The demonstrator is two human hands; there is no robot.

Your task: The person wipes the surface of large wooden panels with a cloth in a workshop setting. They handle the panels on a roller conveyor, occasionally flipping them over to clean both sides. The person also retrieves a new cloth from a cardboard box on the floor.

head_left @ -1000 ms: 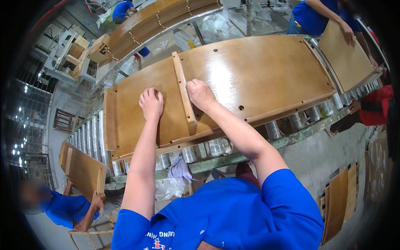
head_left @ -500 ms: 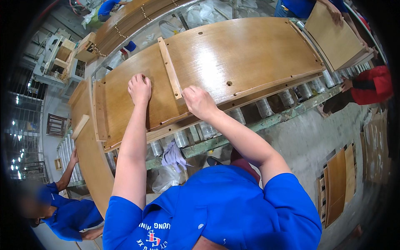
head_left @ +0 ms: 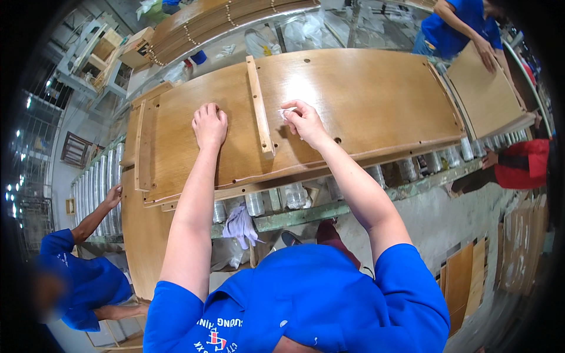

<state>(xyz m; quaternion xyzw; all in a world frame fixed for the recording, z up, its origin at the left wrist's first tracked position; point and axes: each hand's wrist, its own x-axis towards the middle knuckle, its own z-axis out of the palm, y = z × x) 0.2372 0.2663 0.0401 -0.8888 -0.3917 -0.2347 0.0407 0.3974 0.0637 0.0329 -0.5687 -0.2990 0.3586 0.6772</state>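
Observation:
A long, curved brown wooden panel point(head_left: 371, 88) lies in front of me, with small dark holes along its edges. A narrow wooden strip point(head_left: 258, 106) with holes stands across it, between my hands. My left hand point(head_left: 209, 125) rests on the panel left of that strip, its fingers curled down; whatever may be in them is hidden. To the right of the strip, my right hand point(head_left: 305, 122) pinches a small white scrap point(head_left: 286, 112), paper or cloth, just over the surface. Another crosswise strip point(head_left: 141, 144) sits at the panel's left end.
Rollers point(head_left: 254, 204) on a green frame run beneath the panel. A purple-grey glove point(head_left: 241, 226) hangs from the frame's near side. Co-workers in blue stand at left point(head_left: 88, 288) and far right point(head_left: 459, 29); the latter handles a board point(head_left: 485, 91). A red sleeve point(head_left: 524, 165) shows at right.
My right hand has moved from the near end of the crosswise strip to its right, showing the white scrap. The view has shifted. At left, the co-worker's arm and the lower panel have shifted.

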